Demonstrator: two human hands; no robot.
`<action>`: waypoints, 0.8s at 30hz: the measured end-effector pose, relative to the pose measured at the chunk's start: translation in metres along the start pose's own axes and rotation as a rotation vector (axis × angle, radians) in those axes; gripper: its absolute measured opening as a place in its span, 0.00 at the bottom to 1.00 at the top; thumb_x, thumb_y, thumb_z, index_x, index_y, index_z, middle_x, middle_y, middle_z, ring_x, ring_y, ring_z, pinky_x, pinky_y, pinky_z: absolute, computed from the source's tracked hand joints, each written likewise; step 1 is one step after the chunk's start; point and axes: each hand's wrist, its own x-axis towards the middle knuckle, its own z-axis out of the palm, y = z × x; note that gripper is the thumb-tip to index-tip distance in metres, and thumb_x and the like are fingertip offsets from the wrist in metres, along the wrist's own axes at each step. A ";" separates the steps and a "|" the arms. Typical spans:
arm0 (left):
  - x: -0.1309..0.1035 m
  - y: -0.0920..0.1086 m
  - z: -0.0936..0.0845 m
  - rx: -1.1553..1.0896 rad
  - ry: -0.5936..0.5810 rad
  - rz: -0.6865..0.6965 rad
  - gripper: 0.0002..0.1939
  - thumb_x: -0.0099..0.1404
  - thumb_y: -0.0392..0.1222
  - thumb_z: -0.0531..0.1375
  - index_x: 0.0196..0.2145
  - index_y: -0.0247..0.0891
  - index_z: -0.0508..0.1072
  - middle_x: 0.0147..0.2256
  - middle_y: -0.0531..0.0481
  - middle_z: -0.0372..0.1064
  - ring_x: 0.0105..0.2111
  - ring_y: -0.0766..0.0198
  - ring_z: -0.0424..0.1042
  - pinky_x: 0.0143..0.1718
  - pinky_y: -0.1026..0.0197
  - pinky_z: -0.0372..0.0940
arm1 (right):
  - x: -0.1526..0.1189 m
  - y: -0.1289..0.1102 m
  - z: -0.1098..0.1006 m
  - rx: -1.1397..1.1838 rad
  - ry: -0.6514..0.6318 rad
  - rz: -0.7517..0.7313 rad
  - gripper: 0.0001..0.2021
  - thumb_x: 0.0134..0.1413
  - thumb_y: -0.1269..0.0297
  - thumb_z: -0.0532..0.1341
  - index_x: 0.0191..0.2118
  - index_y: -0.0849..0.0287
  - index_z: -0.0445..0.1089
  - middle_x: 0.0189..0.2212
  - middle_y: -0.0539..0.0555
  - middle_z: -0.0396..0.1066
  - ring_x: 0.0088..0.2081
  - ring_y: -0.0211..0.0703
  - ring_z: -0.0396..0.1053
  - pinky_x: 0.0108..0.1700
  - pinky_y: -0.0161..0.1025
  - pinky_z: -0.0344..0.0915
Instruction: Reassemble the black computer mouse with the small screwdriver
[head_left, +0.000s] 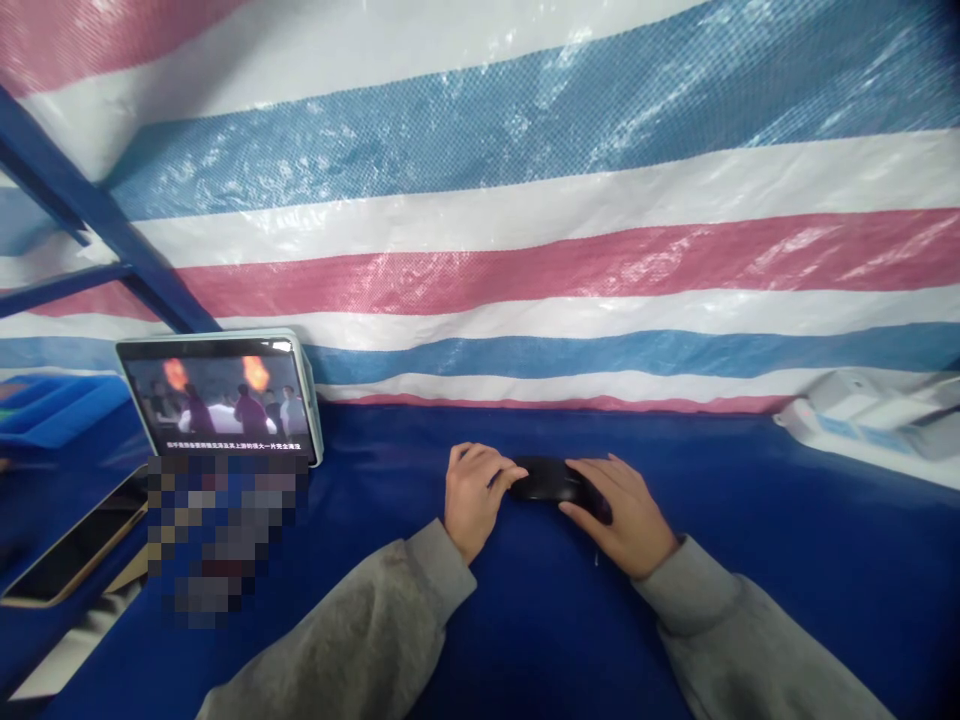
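A small black oval object [546,482], shaped like a computer mouse, lies on the dark blue table cover [750,560]. My left hand [474,497] rests at its left end, with the fingers curled against it. At the right end, my right hand [624,512] covers the object, fingers laid over its top and side. Both hands grip it between them. Grey sleeves cover both forearms.
A tablet [223,398] stands propped at the left, playing a video. A phone [79,545] lies flat near the left edge, beside a blue tray [45,405]. A striped tarp wall [525,200] rises behind. White packaging [870,410] sits at the far right.
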 end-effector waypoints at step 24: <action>-0.001 -0.005 0.008 -0.022 -0.175 0.074 0.05 0.68 0.35 0.60 0.38 0.40 0.77 0.36 0.51 0.76 0.38 0.61 0.74 0.47 0.52 0.62 | -0.001 0.001 0.000 -0.004 -0.004 -0.009 0.23 0.58 0.47 0.56 0.51 0.58 0.69 0.46 0.60 0.76 0.47 0.52 0.73 0.58 0.58 0.62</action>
